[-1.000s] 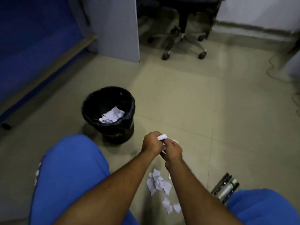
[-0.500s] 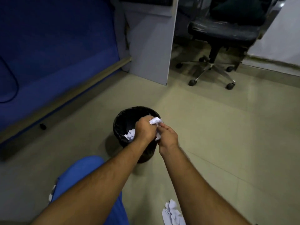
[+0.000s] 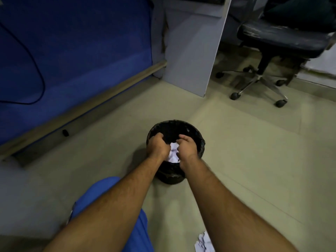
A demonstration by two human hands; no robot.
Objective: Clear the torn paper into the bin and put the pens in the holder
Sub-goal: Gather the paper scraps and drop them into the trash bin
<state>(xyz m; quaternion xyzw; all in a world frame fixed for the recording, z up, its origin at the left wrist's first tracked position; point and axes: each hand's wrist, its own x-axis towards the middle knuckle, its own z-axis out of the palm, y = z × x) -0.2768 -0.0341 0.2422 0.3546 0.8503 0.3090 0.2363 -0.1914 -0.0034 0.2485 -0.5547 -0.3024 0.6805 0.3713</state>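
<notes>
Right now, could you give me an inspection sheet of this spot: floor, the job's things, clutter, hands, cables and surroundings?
Surface: pale tiled floor, dimly lit.
Job's things: black bin with liner, upright on the floor; torn paper showing white between the hands over the bin's opening; more paper scraps on the floor at the bottom edge. Pens and holder: nothing seen.
Clutter: small dark object on the floor by the skirting, too small to identify.
Hands: left hand and right hand both over the bin, fingers curled; whether they grip paper cannot be told.
Cables: one black cable looping down the blue partition.
Surroundings: blue partition, grey panel, black office chair on castors.
</notes>
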